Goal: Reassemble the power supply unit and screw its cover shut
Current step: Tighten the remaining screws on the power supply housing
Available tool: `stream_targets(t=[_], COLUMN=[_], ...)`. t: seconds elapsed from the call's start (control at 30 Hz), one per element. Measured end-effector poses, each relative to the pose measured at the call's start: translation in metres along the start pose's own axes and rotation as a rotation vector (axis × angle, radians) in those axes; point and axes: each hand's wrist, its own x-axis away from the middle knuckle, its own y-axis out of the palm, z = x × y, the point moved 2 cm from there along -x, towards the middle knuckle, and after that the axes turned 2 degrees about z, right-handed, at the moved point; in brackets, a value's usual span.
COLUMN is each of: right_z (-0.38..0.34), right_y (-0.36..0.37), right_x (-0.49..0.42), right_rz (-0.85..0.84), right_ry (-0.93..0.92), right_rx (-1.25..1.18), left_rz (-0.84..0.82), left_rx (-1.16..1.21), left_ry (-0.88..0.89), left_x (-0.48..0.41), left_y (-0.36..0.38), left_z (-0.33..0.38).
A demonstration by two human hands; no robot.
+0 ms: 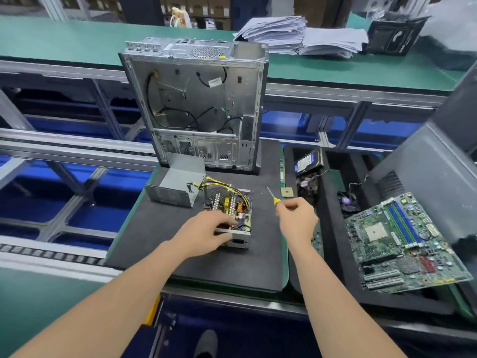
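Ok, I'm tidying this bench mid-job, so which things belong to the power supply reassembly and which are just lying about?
For the job: power supply unit, gripped by the left hand; grey cover; screwdriver, held in the right hand.
Lying about: computer case; motherboard; hard drive; processor chip; paper stacks.

A long workbench with a green mat top (64,40) is running across the upper part of the frame, and untidy stacks of white paper (273,32) are lying on it at upper right. Behind it, brown cardboard boxes on shelving (204,6) are lining the top edge (too blurred for any labels to be read). Silver aluminium frame rails (64,144) are crossing the left side, with glossy blue surfaces (103,218) showing beneath them. Soft, even light is falling over everything.
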Motion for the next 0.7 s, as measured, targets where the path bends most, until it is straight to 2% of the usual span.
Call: stream_targets(t=[0.1, 0.2, 0.3, 0.4, 0.53, 0.63, 0.7], right_z=[0.013, 0.022, 0.026, 0.029, 0.031, 0.023, 0.011], right_y=[0.011, 0.025, 0.04, 0.052, 0.061, 0.065, 0.067], right_x=[0.002, 0.004, 0.005, 0.003, -0.002, -0.006, -0.009], right_rz=[0.003, -0.009, -0.037, -0.063, -0.136, -0.145, -0.115], right_ry=[0.095, 0.158, 0.188, 0.214, 0.261, 0.236, 0.116], right_rx=[-0.026, -0.039, -0.029, 0.046, 0.209, 0.248, 0.232], left_rz=[0.121, 0.273, 0.355, 0.385, 0.342, 0.149, 0.05], left_rx=[0.197, 0.298, 0.337, 0.28, 0.126, -0.024, -0.089], left_ry=[-0.084, -0.212, -0.293, -0.27, -0.116, -0.075, -0.051], left_x=[0.004, 0.001, -0.009, -0.024, -0.05, -0.07, -0.084], left_y=[-0.013, -0.026, -0.039, -0.049, -0.058, -0.058, -0.059], left_z=[-0.002, -0.012, -0.026, -0.04, -0.057, -0.069, -0.075])
